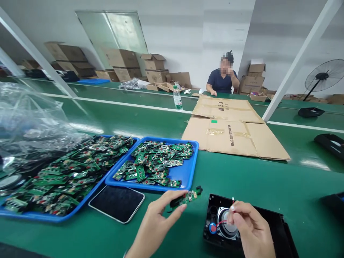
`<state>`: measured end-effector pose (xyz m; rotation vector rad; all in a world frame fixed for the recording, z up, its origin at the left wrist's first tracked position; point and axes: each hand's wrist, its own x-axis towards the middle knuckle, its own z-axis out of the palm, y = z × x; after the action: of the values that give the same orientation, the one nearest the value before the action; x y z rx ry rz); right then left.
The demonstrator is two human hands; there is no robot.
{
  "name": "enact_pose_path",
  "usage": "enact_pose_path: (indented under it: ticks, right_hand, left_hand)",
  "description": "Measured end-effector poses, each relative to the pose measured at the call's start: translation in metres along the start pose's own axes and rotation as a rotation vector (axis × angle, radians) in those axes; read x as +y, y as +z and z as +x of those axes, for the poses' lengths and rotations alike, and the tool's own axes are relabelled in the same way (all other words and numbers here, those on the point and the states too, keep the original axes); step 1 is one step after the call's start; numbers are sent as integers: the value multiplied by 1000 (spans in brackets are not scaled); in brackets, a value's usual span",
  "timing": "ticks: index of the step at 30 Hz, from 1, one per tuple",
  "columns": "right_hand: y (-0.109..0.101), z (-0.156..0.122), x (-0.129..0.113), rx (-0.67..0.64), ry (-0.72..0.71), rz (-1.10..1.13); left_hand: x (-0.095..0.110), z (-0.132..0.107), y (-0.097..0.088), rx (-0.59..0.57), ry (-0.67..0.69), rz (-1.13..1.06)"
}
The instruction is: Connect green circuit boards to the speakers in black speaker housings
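My left hand (158, 218) grips a green circuit board (191, 196) by its near end, between thumb and fingers, just beyond the front of a blue tray. Over a black plastic housing (271, 218), the fingers of my right hand (254, 227) are pinched on a thin red wire (221, 221), and a small white connector (233, 199) sticks up past the fingertips. Inside the housing sits a round speaker (225, 231), partly covered by that hand. Beside it is a small round blue part (213, 228).
Circuit boards fill a blue tray (195, 157) and a larger pile at left. A phone (116, 203) lies near my left hand. Flattened cardboard (233, 136), a bottle (177, 98) and more black housings (329, 145) are farther off. A person (223, 79) sits opposite.
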<state>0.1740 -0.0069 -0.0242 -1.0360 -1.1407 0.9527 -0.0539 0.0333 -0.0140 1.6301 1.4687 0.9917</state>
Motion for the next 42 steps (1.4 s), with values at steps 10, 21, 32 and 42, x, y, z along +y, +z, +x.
enact_pose_path:
  ticks: [10,21,32,42]
  right_hand:
    - [13,-3,-6,-107,-180,-495]
    - [23,-6,-6,-207,-495,-584]
    - [24,-1,-8,-249,-869,-724]
    - [25,-1,-16,-189,-919,-745]
  left_hand:
    - [9,-21,11,-207,-1,-197]
    - [18,-25,33,-211,-215,-937]
    - [16,-27,41,-394,-354,-905]
    - [15,-27,43,-480,-442,-888]
